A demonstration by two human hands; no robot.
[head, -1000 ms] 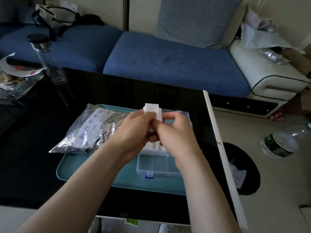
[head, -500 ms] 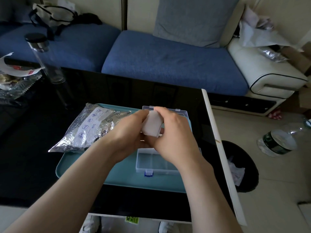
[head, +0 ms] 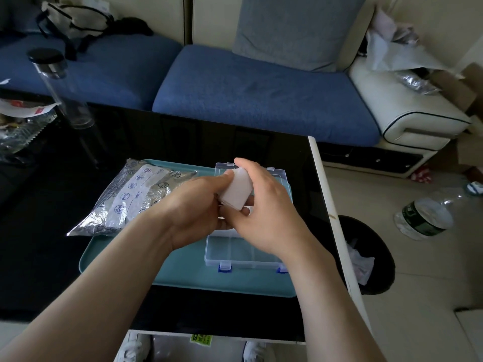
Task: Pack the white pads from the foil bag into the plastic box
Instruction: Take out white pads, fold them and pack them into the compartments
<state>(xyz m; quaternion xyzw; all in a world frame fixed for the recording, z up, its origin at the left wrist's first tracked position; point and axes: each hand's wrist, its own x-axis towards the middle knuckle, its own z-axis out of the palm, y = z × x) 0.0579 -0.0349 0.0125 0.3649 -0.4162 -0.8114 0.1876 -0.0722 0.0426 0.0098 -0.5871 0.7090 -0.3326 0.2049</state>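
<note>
White pads [head: 236, 190] gripped by left hand [head: 193, 205], right hand [head: 269, 212] fingers [head: 249, 168], over open plastic box [head: 235, 253] on teal tray [head: 183, 273].

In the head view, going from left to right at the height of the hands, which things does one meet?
foil bag → left hand → white pads → right hand → black bin → plastic bottle on the floor

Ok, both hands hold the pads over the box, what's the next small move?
Probably lower the white pads into the open plastic box: the left hand and right hand grip them just over it, and its near compartments look unfilled.
</note>
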